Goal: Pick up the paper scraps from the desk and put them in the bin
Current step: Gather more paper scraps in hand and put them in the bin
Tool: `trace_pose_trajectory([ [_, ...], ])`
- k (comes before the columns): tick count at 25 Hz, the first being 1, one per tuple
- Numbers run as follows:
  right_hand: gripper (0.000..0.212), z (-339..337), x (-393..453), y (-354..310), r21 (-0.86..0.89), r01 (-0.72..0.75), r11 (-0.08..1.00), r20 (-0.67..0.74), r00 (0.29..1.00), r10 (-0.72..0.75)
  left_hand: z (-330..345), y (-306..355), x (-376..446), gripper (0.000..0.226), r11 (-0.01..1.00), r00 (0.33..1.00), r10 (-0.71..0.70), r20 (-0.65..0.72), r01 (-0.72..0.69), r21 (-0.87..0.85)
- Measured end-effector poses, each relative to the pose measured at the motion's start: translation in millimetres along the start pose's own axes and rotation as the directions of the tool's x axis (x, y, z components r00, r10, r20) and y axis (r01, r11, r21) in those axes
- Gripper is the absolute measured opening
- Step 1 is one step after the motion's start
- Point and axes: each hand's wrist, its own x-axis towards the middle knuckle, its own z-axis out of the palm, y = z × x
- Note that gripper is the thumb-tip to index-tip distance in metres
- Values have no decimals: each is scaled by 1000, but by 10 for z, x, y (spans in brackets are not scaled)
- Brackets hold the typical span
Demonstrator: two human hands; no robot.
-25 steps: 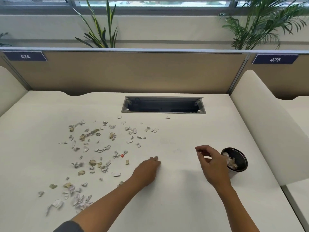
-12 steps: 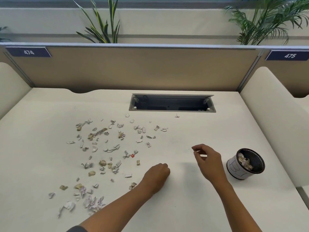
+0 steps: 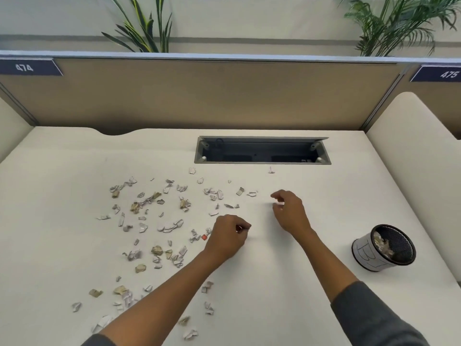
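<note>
My landmark is the small black mesh bin with a white paper wrap [image 3: 384,248]; it stands upright on the cream table [image 3: 287,295] and already holds some scraps. Everything I still have to clear, the torn white and tan paper scraps [image 3: 154,221], lies scattered well to the left of the bin, with a few strays beyond it toward the grey cable tray [image 3: 262,151] sunk in the table.

My left hand [image 3: 228,239] sits at the bin-side edge of that scatter, fingers curled into a loose fist with thumb against forefinger. Something small and reddish shows at the fingertips, but I cannot tell whether I have a scrap pinched there. A small red scrap [image 3: 204,237] lies just beside its knuckles, on the side away from the bin. My right hand [image 3: 290,212] hovers between the scatter and the bin, fingers bent, thumb and forefinger drawn close; a pale fleck shows at the tips, and I cannot tell whether it is held.

To do this step well, I judge that I should pinch each bit flat against the table with my fingertips, since these pieces look light and crumpled and could flick away. Gathering several into my palm before crossing to the bin would save trips. I should work from the bin-side edge outward, so my forearm does not drag over scraps lying under it, and release right above the bin's mouth so that nothing drifts past the rim.
</note>
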Motion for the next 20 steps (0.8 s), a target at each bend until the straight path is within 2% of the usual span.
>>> trace_pose_trajectory([
  [5,39,126,627,-53,-151,-26,988,34,999,31,-160,-81,145,14,963,983,-121,-135,83,-258],
  [8,48,210,859,-63,-181,-27,983,50,998,36,-230,-155,180,14,942,971,-173,-165,115,-314],
  [12,55,371,967,-111,-230,-19,973,164,985,58,-321,-290,201,13,927,953,-232,-192,158,-339],
  [17,52,627,732,-210,-155,94,983,230,971,-56,-427,-422,196,7,865,900,-366,-237,235,-443],
  [20,55,794,467,-269,-118,121,986,254,963,-88,-491,-438,178,15,852,887,-384,-258,232,-470],
])
